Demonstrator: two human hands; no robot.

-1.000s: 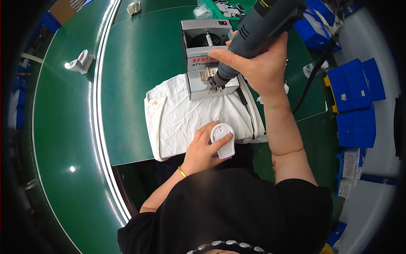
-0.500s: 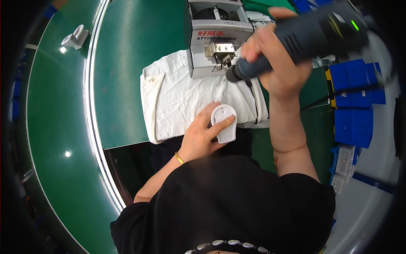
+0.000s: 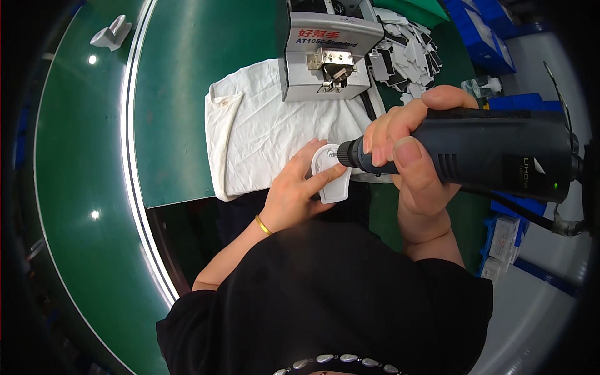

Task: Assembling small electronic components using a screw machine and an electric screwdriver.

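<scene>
My left hand (image 3: pixel 294 187) grips a white plastic housing (image 3: pixel 335 189), rounded at its far end, with the thumb across its face. It is held at the near edge of a folded white cloth (image 3: pixel 259 134). In my right hand (image 3: pixel 415 147) is a dark electric screwdriver (image 3: pixel 494 153), its fingers wrapped round the front of the body. The tool lies nearly level and points left. Its tip meets the housing near a hole at the rounded end; whether a screw sits there is too small to tell.
Beyond the cloth stands a grey screw feeder (image 3: pixel 328 69). To its right lies a heap of white and black plastic parts (image 3: pixel 409 56) beside a green bin (image 3: pixel 415 9). Blue bins (image 3: pixel 481 37) line the right side. A white part (image 3: pixel 112 34) rests on the green surface at far left.
My right hand has brought the screwdriver from the screw feeder down and toward me, onto the housing. The left hand keeps its hold on the housing, almost unmoved.
</scene>
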